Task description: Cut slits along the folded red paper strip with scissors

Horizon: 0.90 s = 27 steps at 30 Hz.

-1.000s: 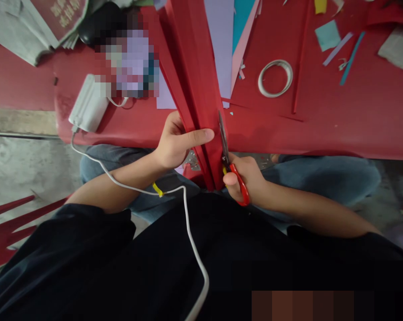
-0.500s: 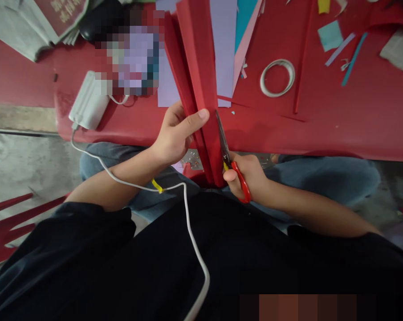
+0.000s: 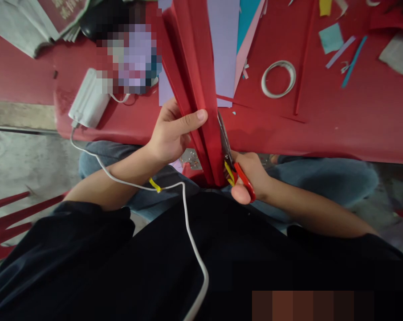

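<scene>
My left hand pinches a long folded strip of red paper, thumb on top and fingers behind. The strip stands lengthwise in front of me, its lower end over my lap and its far end past the top of the view. In my right hand is a pair of scissors with red and yellow handles. Their blades lie along the right edge of the red paper, just below my left thumb. Whether the blades bite into the paper, I cannot tell.
On the red table lie a roll of tape, lilac paper, blue paper and several scraps. A white power bank sits at left, its white cable running across my left forearm and chest.
The thumb of my right hand has swung outward and down with the scissors' handle, so the handles are spread wider. My left hand keeps its hold on the red paper.
</scene>
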Tool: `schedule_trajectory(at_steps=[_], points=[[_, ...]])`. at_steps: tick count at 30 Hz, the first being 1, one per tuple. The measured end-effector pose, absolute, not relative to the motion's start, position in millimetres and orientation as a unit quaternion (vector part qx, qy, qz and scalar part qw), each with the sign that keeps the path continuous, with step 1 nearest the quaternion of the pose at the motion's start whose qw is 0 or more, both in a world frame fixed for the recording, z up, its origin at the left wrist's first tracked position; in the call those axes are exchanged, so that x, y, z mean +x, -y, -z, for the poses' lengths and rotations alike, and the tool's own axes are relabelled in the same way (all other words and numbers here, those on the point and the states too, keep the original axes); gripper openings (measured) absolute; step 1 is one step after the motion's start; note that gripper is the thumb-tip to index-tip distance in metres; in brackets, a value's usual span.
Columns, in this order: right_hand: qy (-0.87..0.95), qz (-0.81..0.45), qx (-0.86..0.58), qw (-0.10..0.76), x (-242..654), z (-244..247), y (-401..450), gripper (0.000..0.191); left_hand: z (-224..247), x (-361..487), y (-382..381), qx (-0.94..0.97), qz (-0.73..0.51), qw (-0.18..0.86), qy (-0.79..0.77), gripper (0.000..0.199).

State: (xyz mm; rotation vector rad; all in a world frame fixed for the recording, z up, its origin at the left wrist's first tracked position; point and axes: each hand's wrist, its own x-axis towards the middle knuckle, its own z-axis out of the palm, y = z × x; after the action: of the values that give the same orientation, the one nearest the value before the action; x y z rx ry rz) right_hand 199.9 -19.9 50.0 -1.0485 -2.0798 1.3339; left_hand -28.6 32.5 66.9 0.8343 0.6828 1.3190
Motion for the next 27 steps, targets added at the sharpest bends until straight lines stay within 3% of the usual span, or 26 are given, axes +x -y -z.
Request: schedule_trajectory(at_steps=[8,19,23,27], points=[[0.747,-0.506,-0.386,0.192,203.1,-49.5,17.1,0.084,-63.7,-30.7,-34.8,0.366,-0.546,0.669,-0.346,0.026],[0.758,-0.505,-0.362,0.199,204.6,-53.4,14.2,0.063,-57.8,-32.4,-35.1,0.412,-0.557,0.656,-0.299,0.023],[0.749,-0.506,-0.378,0.199,203.5,-58.4,12.9,0.067,-55.6,-32.6,-34.8,0.445,-0.538,0.644,-0.311,0.030],[0.750,-0.501,-0.386,0.192,201.2,-64.3,11.2,0.078,-59.3,-34.6,-33.4,0.470,-0.509,0.656,-0.300,0.024]])
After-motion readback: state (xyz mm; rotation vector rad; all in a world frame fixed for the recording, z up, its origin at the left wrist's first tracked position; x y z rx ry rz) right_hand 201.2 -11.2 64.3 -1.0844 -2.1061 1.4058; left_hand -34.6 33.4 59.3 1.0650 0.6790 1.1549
